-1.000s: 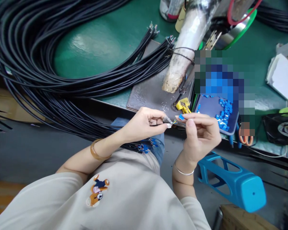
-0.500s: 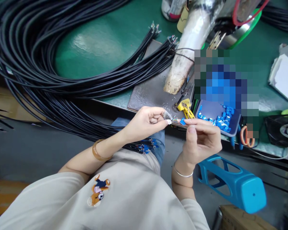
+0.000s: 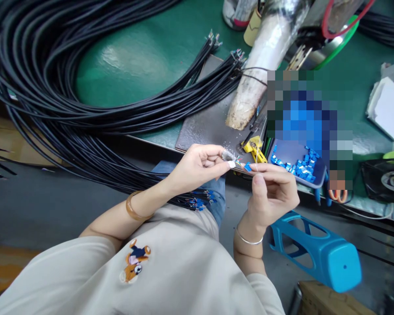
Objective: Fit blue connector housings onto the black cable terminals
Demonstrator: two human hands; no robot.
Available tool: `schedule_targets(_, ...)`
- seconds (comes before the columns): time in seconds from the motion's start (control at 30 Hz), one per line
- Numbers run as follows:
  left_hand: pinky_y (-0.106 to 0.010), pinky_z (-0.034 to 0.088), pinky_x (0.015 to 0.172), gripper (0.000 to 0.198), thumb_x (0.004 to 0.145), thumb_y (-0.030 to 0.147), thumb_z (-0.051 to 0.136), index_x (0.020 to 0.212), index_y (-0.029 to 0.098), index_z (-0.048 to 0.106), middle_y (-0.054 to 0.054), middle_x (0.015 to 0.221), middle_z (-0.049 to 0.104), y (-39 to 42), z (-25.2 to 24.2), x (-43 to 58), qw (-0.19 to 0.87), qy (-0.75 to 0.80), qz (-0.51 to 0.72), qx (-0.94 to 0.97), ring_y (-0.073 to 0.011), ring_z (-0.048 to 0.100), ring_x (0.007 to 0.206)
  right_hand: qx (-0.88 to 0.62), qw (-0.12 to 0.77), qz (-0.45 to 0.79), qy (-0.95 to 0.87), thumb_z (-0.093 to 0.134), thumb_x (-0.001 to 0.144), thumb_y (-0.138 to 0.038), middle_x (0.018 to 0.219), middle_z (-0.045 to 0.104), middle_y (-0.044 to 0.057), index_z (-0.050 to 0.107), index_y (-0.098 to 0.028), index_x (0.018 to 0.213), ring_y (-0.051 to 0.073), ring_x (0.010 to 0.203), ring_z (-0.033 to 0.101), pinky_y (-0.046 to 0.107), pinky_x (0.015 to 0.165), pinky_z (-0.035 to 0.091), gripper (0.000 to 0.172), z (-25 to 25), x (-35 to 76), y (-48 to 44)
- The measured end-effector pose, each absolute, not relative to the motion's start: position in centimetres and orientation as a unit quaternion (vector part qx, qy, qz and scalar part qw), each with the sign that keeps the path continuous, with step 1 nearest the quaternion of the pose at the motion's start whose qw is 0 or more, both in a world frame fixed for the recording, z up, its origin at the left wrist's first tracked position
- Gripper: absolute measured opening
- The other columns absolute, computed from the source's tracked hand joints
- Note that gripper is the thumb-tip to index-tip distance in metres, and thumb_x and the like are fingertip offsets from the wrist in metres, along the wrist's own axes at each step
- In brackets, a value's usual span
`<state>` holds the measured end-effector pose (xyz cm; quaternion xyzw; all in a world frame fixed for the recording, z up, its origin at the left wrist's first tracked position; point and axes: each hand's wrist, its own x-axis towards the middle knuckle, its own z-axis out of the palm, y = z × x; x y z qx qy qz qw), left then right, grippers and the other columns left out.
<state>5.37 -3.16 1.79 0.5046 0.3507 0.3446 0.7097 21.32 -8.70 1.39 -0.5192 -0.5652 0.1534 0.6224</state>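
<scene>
Here, coloured wires point(image 3: 238, 162) run rightward, tips toward the blue connector point(image 3: 248, 167).

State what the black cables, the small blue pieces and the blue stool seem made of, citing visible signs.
Black cables: probably rubber or plastic sheathing, satin; soft highlights.
Small blue pieces: likely plastic, glossy; bright glints.
Blue stool: apparently moulded plastic, semi-gloss; rounded openings, even colour.
</scene>
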Motion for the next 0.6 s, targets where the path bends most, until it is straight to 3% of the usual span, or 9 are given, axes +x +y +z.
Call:
schedule_targets(0.1,-0.014,0.034,0.047,0.018,0.080,0.026,0.071,0.089,0.010,0.069,0.004,0.058,0.052,-3.24,1.60,5.37,0.714,0.345,0.356,0.495,-0.0032,0.044,0.050,-0.519,0.622,0.233,-0.538,0.068,0.083,-0.014,0.083,0.071,0.000,0.063,-0.020,0.081,0.012,0.071,0.069,0.027,0.062,0.060,0.008,1.49,21.44,-8.67)
schedule_targets(0.27,-0.014,0.032,0.047,0.017,0.079,0.024,0.073,0.086,0.009,0.068,0.004,0.059,0.049,-3.36,1.67,5.49,0.726,0.328,0.364,0.483,-0.0026,0.039,0.052,-0.524,0.659,0.144,-0.519,0.066,0.084,-0.015,0.084,0.069,0.000,0.062,-0.021,0.083,0.014,0.078,0.070,0.033,0.068,0.064,0.008,2.03,21.14,-8.62)
schedule_targets(0.47,-0.017,0.024,0.046,0.020,0.083,0.029,0.069,0.078,0.010,0.065,0.005,0.058,0.039,-3.51,1.74,5.49,0.691,0.335,0.340,0.543,-0.0031,0.030,0.052,-0.516,0.621,0.120,-0.578,0.067,0.083,-0.015,0.086,0.072,0.001,0.065,-0.023,0.085,0.016,0.079,0.071,0.033,0.067,0.061,0.008,2.37,21.01,-8.80)
schedule_targets(0.6,-0.018,0.022,0.046,0.018,0.079,0.023,0.069,0.068,0.010,0.062,0.006,0.057,0.036,-3.51,1.76,5.58,0.674,0.317,0.319,0.586,-0.0032,0.028,0.053,-0.527,0.587,0.150,-0.597,0.068,0.082,-0.014,0.084,0.072,0.000,0.065,-0.022,0.084,0.015,0.079,0.070,0.032,0.069,0.059,0.009,2.35,21.23,-8.90)
